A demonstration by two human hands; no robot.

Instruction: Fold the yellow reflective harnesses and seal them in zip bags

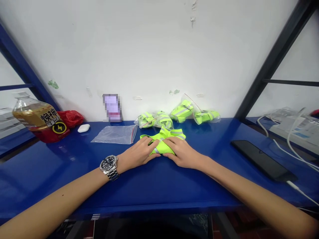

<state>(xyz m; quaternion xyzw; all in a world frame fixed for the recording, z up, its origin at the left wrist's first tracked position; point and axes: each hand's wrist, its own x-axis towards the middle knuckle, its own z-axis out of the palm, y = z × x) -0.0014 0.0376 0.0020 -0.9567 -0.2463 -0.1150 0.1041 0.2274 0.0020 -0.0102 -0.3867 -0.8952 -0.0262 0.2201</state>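
A neon-yellow vest with grey reflective bands (166, 137) lies partly folded on the blue table (154, 186). My left hand (138, 153), with a metal watch on its wrist, presses on the fabric's left side, fingers curled onto it. My right hand (181, 151) rests on the right side, fingers closed over the fold. An empty clear zip bag (115, 134) lies flat just left of the vest.
Several bagged neon vests (183, 112) sit against the white wall. A tipped drink bottle (40, 120), a red bag (71, 118) and a small white case (83, 128) lie at left. A black phone (263, 160) with a white cable lies at right.
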